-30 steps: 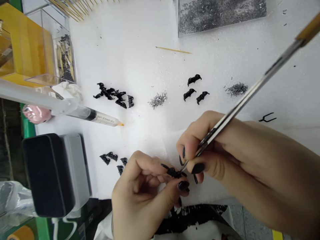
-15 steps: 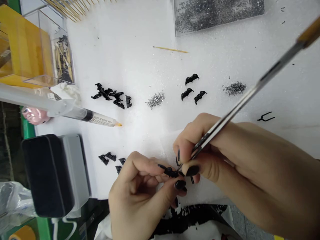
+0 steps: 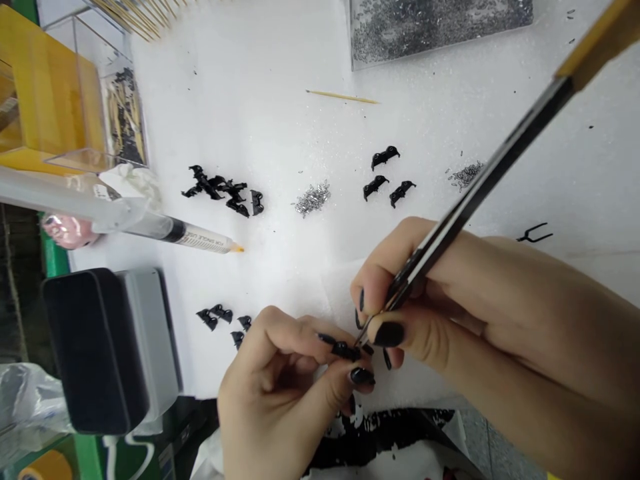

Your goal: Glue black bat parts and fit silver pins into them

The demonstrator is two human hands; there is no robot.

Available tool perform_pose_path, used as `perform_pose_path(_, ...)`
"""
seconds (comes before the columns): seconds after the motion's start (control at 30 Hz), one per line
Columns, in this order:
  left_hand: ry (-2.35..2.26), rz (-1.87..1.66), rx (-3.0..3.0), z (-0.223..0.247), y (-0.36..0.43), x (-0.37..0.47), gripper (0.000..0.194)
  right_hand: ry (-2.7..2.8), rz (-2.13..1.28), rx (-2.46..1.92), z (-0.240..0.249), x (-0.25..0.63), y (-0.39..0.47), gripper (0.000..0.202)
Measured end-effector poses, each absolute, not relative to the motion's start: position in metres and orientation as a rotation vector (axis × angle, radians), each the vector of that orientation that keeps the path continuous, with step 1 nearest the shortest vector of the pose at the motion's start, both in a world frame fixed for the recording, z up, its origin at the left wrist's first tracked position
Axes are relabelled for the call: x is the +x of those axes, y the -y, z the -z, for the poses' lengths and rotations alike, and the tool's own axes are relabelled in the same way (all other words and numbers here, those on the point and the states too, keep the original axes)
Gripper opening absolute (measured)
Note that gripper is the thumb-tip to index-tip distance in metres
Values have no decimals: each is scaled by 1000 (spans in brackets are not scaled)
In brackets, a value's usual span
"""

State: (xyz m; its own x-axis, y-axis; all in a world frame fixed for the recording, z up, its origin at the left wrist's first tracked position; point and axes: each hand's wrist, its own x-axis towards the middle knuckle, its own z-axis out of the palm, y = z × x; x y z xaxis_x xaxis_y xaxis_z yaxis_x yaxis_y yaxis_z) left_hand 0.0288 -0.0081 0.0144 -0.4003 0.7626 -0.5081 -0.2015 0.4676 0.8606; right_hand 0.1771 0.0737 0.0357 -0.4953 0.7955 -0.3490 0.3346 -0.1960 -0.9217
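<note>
My left hand (image 3: 295, 393) pinches a small black plastic part (image 3: 345, 351) between thumb and fingertips. In my right hand (image 3: 415, 313) is a long pair of metal tweezers (image 3: 463, 197), its far end wrapped in yellow-brown. The tweezer tips meet the right side of the black part; whether they grip anything tiny there is hidden. Above the hands lie three similar black parts (image 3: 375, 188), a pile of tiny silvery rings (image 3: 313, 199) and a darker ring pile (image 3: 466, 175), which the tweezers partly cover. More black parts (image 3: 220, 313) sit just left of my left hand.
A syringe (image 3: 200, 237) with an orange tip reaches in from the left, above a dark phone-like device (image 3: 95, 350). A heap of black parts (image 3: 215, 189), a wooden stick (image 3: 343, 97), a clear tray of rings (image 3: 440, 30) and a forked black piece (image 3: 536, 233) lie on the white table.
The tweezers have turned a little in my right hand, and their back end has swung up and to the left. My left hand keeps its pinch on the black part, almost unmoved.
</note>
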Motion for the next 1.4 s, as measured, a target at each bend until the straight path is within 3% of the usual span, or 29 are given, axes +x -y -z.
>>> perform_pose_path(0.23, -1641, -1184, 464, -11, 11, 30, 30, 1717, -1799, -1497, -47, 176, -79, 12)
perform_pose_path(1.03, -1457, -1245, 519, -6, 16, 24, 27, 1711, -1772, -1119, -14, 185, -80, 21)
perform_pose_path(1.4, -1481, -1220, 542, -5, 17, 23, 27, 1768, -1765, -1406, -37, 184, -78, 17)
